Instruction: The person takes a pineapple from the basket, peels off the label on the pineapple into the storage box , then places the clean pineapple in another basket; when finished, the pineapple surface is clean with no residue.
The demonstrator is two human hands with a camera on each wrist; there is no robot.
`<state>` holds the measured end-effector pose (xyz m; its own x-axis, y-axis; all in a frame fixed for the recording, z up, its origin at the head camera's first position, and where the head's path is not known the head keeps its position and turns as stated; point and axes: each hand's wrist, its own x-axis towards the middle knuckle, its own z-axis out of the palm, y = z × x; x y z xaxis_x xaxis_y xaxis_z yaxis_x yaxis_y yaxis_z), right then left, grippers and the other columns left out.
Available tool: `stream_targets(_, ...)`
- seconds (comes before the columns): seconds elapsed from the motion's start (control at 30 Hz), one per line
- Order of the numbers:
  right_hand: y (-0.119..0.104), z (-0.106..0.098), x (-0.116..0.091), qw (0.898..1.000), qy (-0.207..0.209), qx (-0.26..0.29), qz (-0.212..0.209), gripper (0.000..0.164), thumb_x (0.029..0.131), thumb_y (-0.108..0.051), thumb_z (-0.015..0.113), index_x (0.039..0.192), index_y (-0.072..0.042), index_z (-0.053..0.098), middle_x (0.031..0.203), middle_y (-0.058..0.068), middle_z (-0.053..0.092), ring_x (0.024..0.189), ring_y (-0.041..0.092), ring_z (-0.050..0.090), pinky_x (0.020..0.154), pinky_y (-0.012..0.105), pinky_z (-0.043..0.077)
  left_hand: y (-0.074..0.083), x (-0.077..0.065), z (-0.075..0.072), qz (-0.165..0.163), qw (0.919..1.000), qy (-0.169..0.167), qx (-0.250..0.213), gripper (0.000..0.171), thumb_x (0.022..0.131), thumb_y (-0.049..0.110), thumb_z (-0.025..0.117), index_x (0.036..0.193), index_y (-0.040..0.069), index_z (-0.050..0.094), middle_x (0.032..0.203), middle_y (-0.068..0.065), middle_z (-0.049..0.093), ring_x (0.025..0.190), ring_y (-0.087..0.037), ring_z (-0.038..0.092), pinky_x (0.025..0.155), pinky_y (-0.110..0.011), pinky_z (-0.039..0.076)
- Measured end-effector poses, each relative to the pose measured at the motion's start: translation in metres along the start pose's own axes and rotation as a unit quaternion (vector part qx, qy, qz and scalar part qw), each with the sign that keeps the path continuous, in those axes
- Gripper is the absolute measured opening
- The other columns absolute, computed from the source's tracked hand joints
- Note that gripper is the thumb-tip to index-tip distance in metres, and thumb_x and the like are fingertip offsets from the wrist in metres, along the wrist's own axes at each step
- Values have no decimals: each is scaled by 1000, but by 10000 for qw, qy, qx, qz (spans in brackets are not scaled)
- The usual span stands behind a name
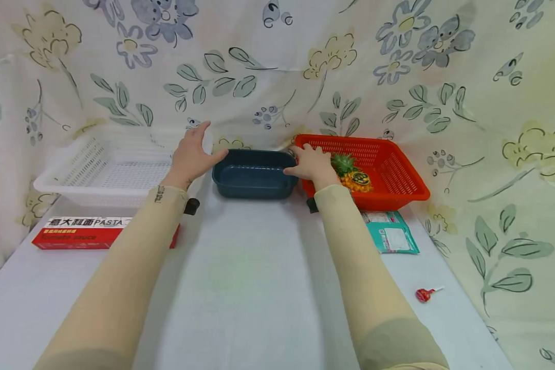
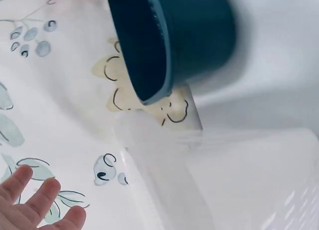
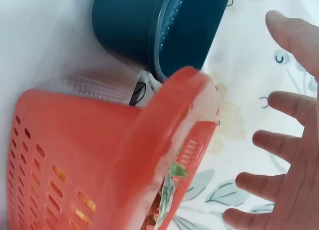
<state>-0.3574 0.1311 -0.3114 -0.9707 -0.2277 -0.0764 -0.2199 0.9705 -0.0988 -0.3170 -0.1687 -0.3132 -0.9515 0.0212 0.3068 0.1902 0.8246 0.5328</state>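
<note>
A dark blue-green oblong basin (image 1: 254, 189) stands at the back of the table between two baskets. My left hand (image 1: 191, 159) hovers at the basin's left end, thumb stretched toward its rim and fingers spread. At the other end my right hand (image 1: 315, 165) is spread too, with its thumb close over the basin's right rim and its fingers by the red basket (image 1: 398, 177). In the right wrist view all the fingers (image 3: 279, 145) are straight and apart, holding nothing. Three fingertips (image 2: 47, 192) show in the left wrist view, away from the basin.
A white basket (image 1: 92, 192) stands at the back left, behind a red pasta box (image 1: 78, 239). Inside the red basket lies a pineapple-shaped item (image 1: 356, 180). A teal packet (image 1: 393, 234) sits before that basket, and a red lollipop (image 1: 424, 295) lies near the right edge. Floral cloth (image 1: 277, 77) hangs behind.
</note>
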Motion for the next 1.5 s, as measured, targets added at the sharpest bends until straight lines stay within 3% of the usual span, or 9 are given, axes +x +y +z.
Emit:
stream_targets(0.13,3,-1,-1,9999,-80,17,81,79,80,-58,57,146,-24,29,150,13,25,135,43,22,103,67,18,-2,-5,-8,-341,9948,417,-863,81,83,51,57,148,25,17,149,-12,26,134,-32,30,104,-54,29)
stream_targets(0.27,5,-3,-4,9999,-71,86,114,78,81,-57,58,144,-21,32,150,14,25,135,43,22,103,66,18,-5,-15,-20,-684,9785,864,-1743,78,85,47,58,148,25,17,147,-12,28,131,-31,33,103,-49,32)
stream_targets(0.47,8,-6,-8,9998,-75,123,161,76,81,-55,57,144,-21,32,151,14,25,135,43,22,103,66,19,-13,-37,-37,-1127,9373,1424,-2974,69,89,40,54,147,26,19,137,-14,35,107,-18,44,87,-34,38)
stream_targets(0.63,11,-7,-8,9996,-113,131,218,76,82,-55,57,145,-22,31,151,13,25,135,43,22,103,66,17,-24,-56,-44,-1280,9092,1920,-3466,65,89,35,56,145,27,24,125,-2,43,91,-4,46,73,-27,36)
stream_targets(0.7,12,-6,-8,9996,-127,111,231,75,82,-54,57,145,-21,31,151,13,24,135,44,21,103,66,17,-28,-64,-45,-1290,8991,2061,-3639,64,89,31,58,144,27,25,120,2,43,92,-3,47,73,-28,36)
stream_targets(0.8,14,-3,-6,9996,-124,85,227,75,82,-54,57,144,-21,32,151,13,24,135,44,21,103,66,17,-34,-76,-47,-1420,8733,2206,-4104,62,88,27,59,142,27,28,114,6,45,95,-5,48,81,-33,38)
stream_targets(1.07,20,1,-6,9994,-184,159,251,74,82,-53,59,143,-19,34,150,14,26,133,43,24,102,66,19,-49,-111,-62,-2447,7520,2221,-5704,59,88,32,60,139,33,30,128,3,41,102,-14,49,96,-42,37)
stream_targets(1.4,29,1,-10,9996,-97,166,209,73,82,-52,59,142,-17,36,148,15,28,131,45,26,99,68,22,-70,-137,-65,-3144,5760,2481,-7126,58,81,34,69,123,40,30,125,10,31,117,-12,34,103,-36,31)
stream_targets(1.5,29,1,-10,9996,-97,151,220,73,82,-52,58,142,-18,35,149,15,28,130,44,27,100,67,23,-77,-139,-64,-3482,5432,2600,-7183,55,80,36,69,118,41,31,124,13,28,117,-9,32,101,-33,32)
